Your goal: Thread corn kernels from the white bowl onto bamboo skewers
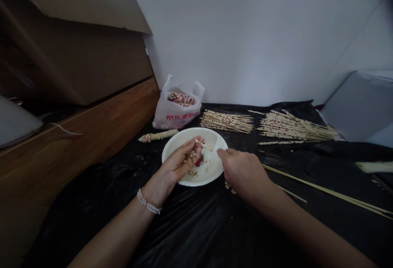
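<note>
Over a white bowl [215, 173], my left hand [178, 159] is turned palm up with its fingers curled round pale corn kernels [192, 154]. A short row of kernels [207, 147] runs from its fingertips toward my right hand [244, 171], seemingly threaded on a thin stick. That hand is closed at the bowl's right edge, pinching what looks like the stick's end. Inside the bowl lie loose kernels and a red and green printed pattern. A few more kernels [230, 189] rest on the black sheet beneath my right hand.
Behind the bowl stand a white plastic bag [178, 114] of speckled cobs and a partly stripped cob [158, 135]. Bundles of kernel-covered sticks [225, 121] [288, 126] lie back right, bare sticks [322, 188] at right. A cardboard box [92, 55] is at left, black sheeting [190, 231] below.
</note>
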Demonstrator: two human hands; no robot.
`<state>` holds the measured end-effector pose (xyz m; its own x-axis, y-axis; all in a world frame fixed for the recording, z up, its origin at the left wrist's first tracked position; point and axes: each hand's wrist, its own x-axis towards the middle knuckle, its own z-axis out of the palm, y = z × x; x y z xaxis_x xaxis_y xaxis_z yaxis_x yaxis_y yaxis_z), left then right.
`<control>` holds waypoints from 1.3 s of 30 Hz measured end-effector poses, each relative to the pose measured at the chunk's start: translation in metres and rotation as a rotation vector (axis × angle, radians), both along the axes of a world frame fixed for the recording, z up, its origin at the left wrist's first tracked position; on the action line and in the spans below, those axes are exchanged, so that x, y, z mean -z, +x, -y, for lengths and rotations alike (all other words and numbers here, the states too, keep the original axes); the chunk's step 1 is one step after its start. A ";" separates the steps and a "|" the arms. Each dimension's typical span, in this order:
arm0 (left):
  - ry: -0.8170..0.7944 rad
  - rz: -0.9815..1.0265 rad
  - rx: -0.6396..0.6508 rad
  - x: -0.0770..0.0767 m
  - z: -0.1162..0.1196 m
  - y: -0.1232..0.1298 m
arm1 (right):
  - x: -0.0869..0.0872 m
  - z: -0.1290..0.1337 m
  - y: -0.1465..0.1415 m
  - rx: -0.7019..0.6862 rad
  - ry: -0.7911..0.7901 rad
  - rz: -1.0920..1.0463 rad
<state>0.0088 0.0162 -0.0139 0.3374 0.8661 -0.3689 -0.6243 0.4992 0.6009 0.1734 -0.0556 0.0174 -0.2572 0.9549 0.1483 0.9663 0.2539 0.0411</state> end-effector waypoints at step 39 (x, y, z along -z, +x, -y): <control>-0.128 0.009 -0.046 -0.004 0.001 -0.004 | -0.007 0.006 -0.001 -0.011 -0.024 -0.055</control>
